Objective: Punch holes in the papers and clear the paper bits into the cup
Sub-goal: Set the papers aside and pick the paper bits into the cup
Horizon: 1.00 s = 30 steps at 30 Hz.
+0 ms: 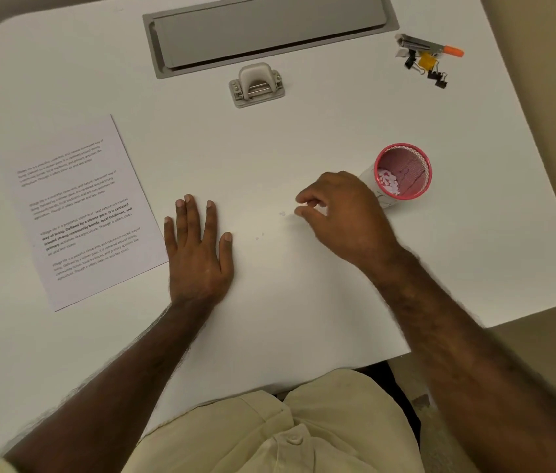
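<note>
White table (304,302), pink cup (403,171) holding paper bits (388,182)

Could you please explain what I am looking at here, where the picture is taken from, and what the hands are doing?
There is no machine here: a person wears a wide-angle camera on the head, so this single view looks down on their own arms and a white table.

The left hand lies flat on the table, holding nothing. The right hand has its fingertips pinched together just above the surface, apparently picking up a paper bit, though what it pinches is too small to see. A few paper bits lie beside it.

Also on the table are a printed sheet at the left, a hole punch at the far side, a pink-rimmed cup already holding bits, and some binder clips in the far right corner.
</note>
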Motion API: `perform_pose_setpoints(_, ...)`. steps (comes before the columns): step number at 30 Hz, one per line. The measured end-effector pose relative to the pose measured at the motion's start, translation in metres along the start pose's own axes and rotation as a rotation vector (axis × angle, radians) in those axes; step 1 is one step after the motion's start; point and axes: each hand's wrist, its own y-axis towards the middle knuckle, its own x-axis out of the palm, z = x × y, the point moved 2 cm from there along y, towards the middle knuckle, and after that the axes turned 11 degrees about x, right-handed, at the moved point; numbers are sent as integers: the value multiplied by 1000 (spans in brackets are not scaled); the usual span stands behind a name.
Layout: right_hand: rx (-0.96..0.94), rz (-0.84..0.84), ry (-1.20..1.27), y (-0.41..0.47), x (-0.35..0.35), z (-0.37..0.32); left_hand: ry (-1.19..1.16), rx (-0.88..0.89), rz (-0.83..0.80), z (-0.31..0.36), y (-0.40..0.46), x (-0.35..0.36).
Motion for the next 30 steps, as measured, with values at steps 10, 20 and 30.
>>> perform_pose_setpoints(10,26,-263,-161,36,45,2,3,-5,-1,1,0,-2)
perform_pose_setpoints(20,91,-272,-133,36,53,5,9,6,23,0,0,-1)
perform_pose_setpoints(30,133,-272,-350,8,51,6,16,3,24,1,0,-3)
